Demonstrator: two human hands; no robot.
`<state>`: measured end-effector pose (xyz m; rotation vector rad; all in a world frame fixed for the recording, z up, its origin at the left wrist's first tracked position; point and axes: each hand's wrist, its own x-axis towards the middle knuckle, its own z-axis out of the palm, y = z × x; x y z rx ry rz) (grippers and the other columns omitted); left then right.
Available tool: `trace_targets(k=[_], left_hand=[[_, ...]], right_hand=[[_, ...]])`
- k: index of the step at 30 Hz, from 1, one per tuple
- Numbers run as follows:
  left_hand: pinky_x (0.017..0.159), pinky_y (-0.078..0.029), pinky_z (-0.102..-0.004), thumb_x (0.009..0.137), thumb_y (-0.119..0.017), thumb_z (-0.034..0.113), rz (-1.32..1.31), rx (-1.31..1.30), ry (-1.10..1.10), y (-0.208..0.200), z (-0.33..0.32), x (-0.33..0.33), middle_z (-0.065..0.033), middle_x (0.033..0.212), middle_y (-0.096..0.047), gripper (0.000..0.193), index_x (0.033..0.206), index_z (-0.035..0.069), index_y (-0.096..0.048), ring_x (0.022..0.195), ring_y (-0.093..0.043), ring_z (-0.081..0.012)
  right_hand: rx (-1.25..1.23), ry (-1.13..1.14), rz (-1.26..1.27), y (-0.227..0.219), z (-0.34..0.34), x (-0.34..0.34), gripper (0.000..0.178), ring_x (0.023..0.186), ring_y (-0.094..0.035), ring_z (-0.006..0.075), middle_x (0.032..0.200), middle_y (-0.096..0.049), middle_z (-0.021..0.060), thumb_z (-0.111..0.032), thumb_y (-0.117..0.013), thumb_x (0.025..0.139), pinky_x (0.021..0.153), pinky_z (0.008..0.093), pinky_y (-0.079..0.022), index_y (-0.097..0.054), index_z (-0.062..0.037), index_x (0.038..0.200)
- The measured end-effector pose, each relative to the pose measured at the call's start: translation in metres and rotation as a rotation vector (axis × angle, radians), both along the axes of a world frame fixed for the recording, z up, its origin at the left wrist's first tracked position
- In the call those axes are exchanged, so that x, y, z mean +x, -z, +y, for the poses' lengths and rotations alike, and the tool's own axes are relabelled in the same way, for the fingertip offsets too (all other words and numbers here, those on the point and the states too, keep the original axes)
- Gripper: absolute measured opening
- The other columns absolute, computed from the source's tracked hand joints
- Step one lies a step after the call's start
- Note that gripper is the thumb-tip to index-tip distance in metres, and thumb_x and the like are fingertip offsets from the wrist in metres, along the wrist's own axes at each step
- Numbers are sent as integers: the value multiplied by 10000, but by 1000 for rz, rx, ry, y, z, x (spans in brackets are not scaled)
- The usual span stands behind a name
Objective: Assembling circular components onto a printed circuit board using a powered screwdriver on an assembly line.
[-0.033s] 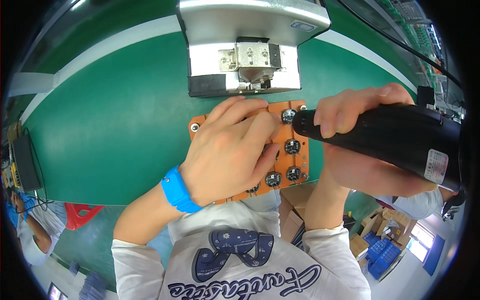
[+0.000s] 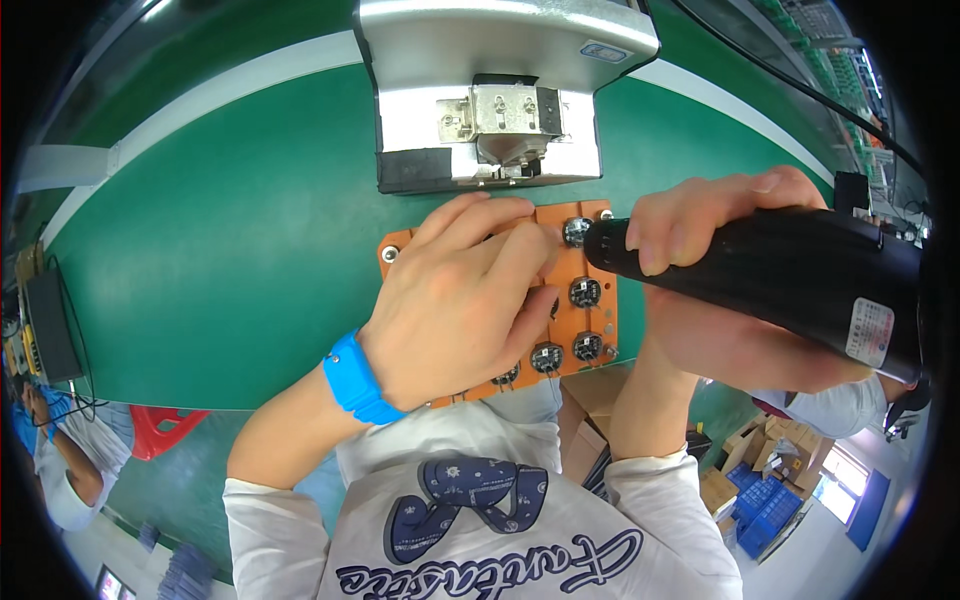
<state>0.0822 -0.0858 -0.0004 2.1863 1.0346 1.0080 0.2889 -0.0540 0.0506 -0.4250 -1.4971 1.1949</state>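
An orange fixture plate (image 2: 567,325) lies on the green table in front of me, with several small round black circuit boards (image 2: 586,293) seated in it. My left hand (image 2: 455,290) rests across the plate's left and middle part, fingers bent but apart, thumb toward the middle. It covers much of the plate, and what lies beneath the fingertips is hidden. My right hand (image 2: 720,270) is wrapped round a thick black electric screwdriver (image 2: 790,275), tilted with its narrow nose to the left. That nose sits at the far-right round board (image 2: 577,232); its tip cannot be made out.
Just beyond the plate stands a metal machine (image 2: 500,40) with a bracket. A red stool (image 2: 165,430) is at the left, near another person's arm (image 2: 80,455). Blue crates (image 2: 765,510) and cardboard boxes (image 2: 717,492) stand at the lower right. A black box with cables (image 2: 52,325) sits far left.
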Motion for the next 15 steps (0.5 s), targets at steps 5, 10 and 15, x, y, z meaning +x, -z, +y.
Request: trace_targets(k=[5,10,15], left_hand=[[948,-510,-431,787,-727,87,9,-52,-1,1,-3,-2,-108,948,-668,241,997,46,-616,1030,-654,-307],[924,-512,-434,797,-702,92,33,17,-18,4,-6,-2,-105,954,-670,226,1000,43,-616,1020,-656,-300],[954,-495,-441,807,-684,99,35,70,19,3,-6,3,-99,967,-672,211,994,32,-616,1051,-641,-284]], right_hand=[[45,72,29,11,-4,-5,1087,669,-556,245,822,-599,146,-955,-431,747,630,401,-462,-500,-31,1315],[-102,102,148,6,-8,-18,1127,645,-558,244,820,-600,141,-980,-357,750,655,387,-457,-510,-14,1312],[-23,-87,105,-59,3,-13,1143,740,-580,236,911,-603,120,-956,-347,767,718,395,-450,-471,-17,1406]])
